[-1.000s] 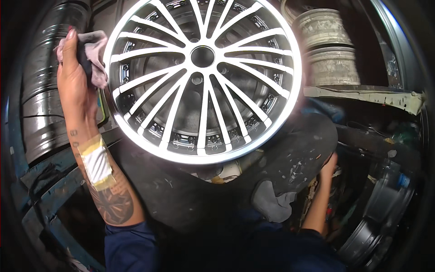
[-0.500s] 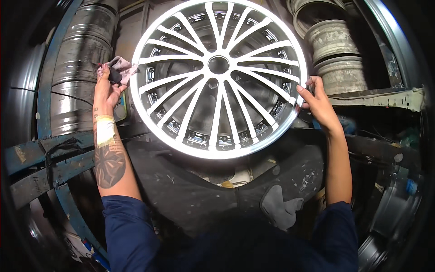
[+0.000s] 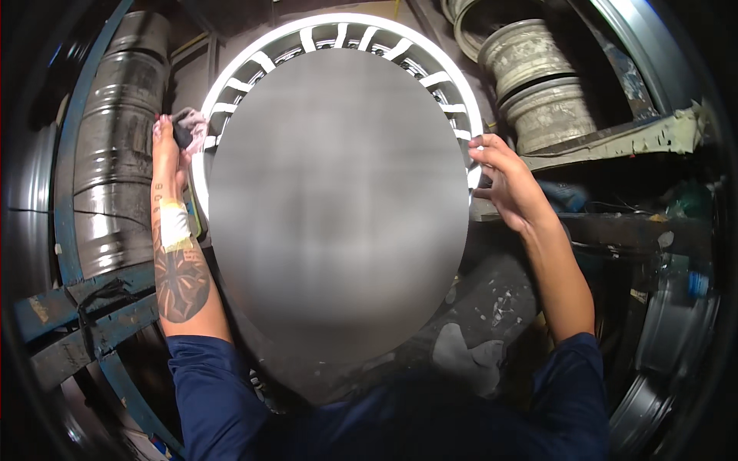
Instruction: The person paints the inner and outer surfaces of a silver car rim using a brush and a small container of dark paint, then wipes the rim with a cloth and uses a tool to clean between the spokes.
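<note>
- A steel drum is standing at the far left, just beside the wheel.
- The left hand is pressing a crumpled rag against the wheel's left rim, fingers curled tight around it.
- The silver spoked wheel is sitting upright between both hands, its middle blurred out.
- The right hand is gripping the wheel's right rim, fingers bent and slightly spread.
- Two stacked rims are resting at the upper right, apart from the wheel.

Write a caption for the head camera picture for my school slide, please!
Two hands, left with a rag, right bare, grip a shiny alloy wheel.
</note>
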Available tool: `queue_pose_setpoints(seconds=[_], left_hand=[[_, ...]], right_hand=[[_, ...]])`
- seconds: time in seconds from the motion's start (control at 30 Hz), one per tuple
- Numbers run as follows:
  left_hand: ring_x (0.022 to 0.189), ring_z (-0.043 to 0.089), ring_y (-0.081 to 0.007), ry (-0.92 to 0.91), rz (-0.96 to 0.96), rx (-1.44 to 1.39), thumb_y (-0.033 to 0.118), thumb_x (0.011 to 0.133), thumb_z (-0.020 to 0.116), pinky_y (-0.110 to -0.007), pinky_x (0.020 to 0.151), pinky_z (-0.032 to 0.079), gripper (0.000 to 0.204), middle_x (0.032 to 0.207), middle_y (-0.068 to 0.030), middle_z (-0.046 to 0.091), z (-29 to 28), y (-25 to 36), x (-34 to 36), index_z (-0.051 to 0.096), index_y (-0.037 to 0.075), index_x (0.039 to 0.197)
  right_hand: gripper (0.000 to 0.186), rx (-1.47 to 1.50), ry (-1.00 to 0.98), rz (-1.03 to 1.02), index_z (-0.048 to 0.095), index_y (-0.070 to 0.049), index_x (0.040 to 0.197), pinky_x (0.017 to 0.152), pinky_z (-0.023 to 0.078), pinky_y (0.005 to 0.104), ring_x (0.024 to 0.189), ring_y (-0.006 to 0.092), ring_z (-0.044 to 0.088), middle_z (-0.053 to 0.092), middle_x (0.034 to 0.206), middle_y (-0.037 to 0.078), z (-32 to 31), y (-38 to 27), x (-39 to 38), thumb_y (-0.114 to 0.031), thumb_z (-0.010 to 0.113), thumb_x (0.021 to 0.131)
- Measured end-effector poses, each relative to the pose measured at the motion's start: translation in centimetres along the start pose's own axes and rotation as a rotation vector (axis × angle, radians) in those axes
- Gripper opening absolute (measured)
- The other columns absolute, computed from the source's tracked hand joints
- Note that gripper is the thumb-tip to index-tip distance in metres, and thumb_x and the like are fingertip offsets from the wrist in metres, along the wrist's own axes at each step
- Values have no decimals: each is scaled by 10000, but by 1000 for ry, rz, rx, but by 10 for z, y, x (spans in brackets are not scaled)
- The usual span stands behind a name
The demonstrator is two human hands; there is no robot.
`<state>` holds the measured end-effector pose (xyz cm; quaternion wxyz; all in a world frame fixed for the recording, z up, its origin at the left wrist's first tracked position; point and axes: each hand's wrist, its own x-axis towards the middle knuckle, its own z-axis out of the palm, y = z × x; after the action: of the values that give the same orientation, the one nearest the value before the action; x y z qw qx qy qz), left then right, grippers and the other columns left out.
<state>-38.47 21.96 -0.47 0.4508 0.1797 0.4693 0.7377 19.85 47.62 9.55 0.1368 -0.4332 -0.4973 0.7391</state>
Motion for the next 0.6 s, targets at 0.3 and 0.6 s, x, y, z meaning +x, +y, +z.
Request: queue_pose_setpoints(seconds=[0.3, 0.6], left_hand=[[989, 612, -163, 492, 195, 682, 368, 1019, 393, -282, 866, 484, 434, 1168, -105, 601, 99, -25, -19, 531, -3, 1197], [994, 626, -195, 595, 132, 399, 385, 998, 453, -372, 794, 545, 330, 1163, -62, 601, 115, -41, -51, 497, 139, 1215]], right_hand=[[149, 65, 62, -67, 556, -190, 924, 834, 338, 392, 970, 122, 441, 529, 985, -40, -9, 8, 3, -262, 625, 813], [210, 31, 65, -105, 563, -75, 1014, 745, 436, 251, 851, 116, 538, 569, 907, 37, -21, 1, 14, -150, 622, 827]])
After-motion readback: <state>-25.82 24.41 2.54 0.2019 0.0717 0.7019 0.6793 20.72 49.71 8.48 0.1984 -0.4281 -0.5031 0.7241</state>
